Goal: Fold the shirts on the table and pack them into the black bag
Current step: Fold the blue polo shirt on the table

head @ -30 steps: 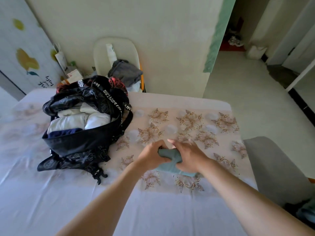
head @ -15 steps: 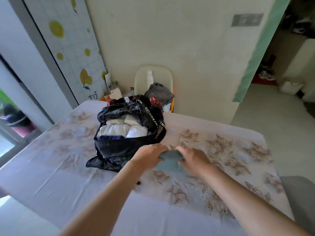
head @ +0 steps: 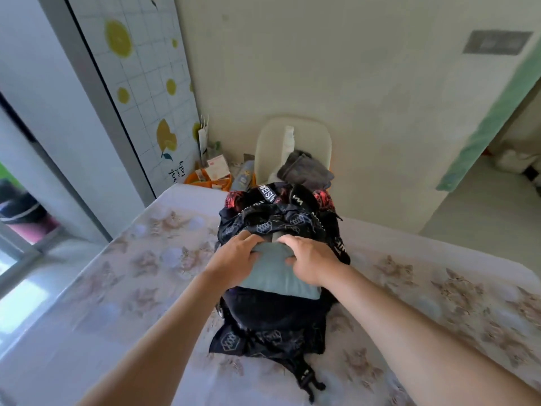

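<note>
A folded grey-green shirt (head: 276,273) lies across the open mouth of the black bag (head: 272,317), which stands on the table in the middle of the view. My left hand (head: 234,259) grips the shirt's far left corner. My right hand (head: 314,260) grips its far right side, thumb on top. The shirt's far edge is tucked under the bag's patterned black flap (head: 275,224). The clothes packed inside the bag are hidden under the shirt and my hands.
The table (head: 131,288) has a pale flowered cloth. Behind the bag stands a cream chair (head: 292,136) with a dark grey garment (head: 306,171) on it. An orange basket of small items (head: 210,177) sits by the wall. A sliding door is at the left.
Both hands lifted the folded shirt off the table and carried it left onto the bag's opening. The camera turned left, so the bag now sits in the centre.
</note>
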Motion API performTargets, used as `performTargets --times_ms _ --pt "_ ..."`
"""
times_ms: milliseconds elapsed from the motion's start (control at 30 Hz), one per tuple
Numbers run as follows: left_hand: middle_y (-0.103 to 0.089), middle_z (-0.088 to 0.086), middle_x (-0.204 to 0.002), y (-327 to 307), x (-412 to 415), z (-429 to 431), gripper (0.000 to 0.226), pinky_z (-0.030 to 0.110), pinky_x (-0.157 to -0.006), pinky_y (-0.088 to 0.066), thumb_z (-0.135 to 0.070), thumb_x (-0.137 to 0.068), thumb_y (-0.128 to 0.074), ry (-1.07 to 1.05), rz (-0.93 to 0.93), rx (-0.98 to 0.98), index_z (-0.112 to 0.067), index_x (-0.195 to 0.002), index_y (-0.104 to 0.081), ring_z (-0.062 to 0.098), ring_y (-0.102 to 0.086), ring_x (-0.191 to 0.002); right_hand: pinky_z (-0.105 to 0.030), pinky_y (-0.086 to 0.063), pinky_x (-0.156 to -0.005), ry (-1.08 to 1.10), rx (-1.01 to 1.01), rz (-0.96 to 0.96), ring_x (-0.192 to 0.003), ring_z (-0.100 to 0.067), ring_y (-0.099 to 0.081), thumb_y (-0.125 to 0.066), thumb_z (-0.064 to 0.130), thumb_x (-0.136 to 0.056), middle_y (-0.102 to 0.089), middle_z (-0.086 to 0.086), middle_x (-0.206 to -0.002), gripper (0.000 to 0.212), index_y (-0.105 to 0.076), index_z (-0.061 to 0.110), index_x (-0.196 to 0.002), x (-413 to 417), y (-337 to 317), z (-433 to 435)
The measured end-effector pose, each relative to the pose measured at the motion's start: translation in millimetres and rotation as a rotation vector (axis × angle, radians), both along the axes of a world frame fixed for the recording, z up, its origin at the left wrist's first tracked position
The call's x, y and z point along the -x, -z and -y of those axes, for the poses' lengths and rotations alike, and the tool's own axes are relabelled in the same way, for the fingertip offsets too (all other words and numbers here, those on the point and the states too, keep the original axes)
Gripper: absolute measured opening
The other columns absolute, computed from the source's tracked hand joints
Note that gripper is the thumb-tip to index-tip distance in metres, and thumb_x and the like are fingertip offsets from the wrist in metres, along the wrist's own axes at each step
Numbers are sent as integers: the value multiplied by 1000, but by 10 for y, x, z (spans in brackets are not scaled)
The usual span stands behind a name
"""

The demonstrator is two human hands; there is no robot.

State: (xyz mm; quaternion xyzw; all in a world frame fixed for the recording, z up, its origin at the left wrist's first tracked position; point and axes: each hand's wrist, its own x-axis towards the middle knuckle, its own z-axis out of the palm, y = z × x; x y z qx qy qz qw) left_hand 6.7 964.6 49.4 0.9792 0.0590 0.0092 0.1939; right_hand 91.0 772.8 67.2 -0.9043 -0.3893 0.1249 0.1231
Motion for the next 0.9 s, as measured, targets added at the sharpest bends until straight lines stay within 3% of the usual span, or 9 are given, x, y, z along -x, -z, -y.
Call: performTargets --times_ms 133,233,300,400,433,500,600,733,900 --pt "-52 -4 -131 329 -171 -351 39 41 -102 -41 -24 -101 -47 72 -24 -26 -29 -139 -53 21 -45 -124 -41 -39 -101 42 192 109 -121 -27 -50 -46 12 -90 -54 -2 -129 57 -34 25 -145 -70 262 -368" --pt "-53 -2 -123 418 -356 -510 42 44 -99 -44 -9 -88 -62 65 198 -152 -24 -127 -63 23 -46 -117 -42 -40 -103 80 291 176 -120 -28 -50 -52 17 -88 -54 -7 -130 60 -34 19 -146 -109 380 -541" --pt "-50 1 -129 406 -533 -557 56 45 -102 -42 -10 -76 -71 64 275 -213 -22 -129 -57 26 -45 -120 -42 -41 -104 101 307 170 -122 -28 -50 -52 25 -89 -54 -9 -133 65 -30 19 -150 -143 422 -606" --pt "-43 4 -145 393 -838 -626 61 47 -114 -31 -25 -82 -71 131 113 -312 -27 -139 -49 31 -40 -134 -40 -43 -102 147 264 169 -117 -27 -53 -50 21 -85 -58 -6 -127 60 -41 22 -144 -140 466 -654" --pt "-48 4 -143 377 -937 -665 52 45 -111 -36 -23 -87 -65 126 47 -304 -27 -137 -52 30 -45 -131 -40 -43 -100 158 238 174 -114 -26 -54 -49 18 -82 -61 -4 -123 57 -46 24 -139 -127 476 -670" --pt "-63 6 -123 267 -1106 -786 35 41 -90 -51 -16 -93 -53 56 11 -158 -23 -126 -62 31 -60 -112 -39 -42 -96 180 178 208 -110 -24 -57 -49 14 -79 -63 0 -116 51 -52 25 -128 -122 487 -696" --pt "-68 13 -105 56 -1304 -950 26 35 -74 -48 -20 -96 -50 -42 62 -61 -17 -114 -67 35 -62 -96 -36 -45 -89 199 91 220 -105 -22 -58 -50 12 -79 -64 4 -111 43 -55 24 -119 -174 455 -765" --pt "-65 9 -104 -117 -1474 -984 33 31 -70 -42 -39 -100 -46 30 37 -197 -14 -98 -67 30 -60 -99 -36 -48 -82 338 75 65 -107 -26 -60 -48 14 -84 -62 -2 -119 42 -48 20 -125 -250 350 -1036" --pt "-65 6 -104 -134 -1501 -1124 36 30 -68 -41 -42 -102 -41 82 50 -284 -15 -102 -65 27 -60 -98 -33 -43 -93 935 101 -381 -123 -31 -55 -48 17 -90 -54 -11 -137 51 -42 11 -140 -393 562 -1113"
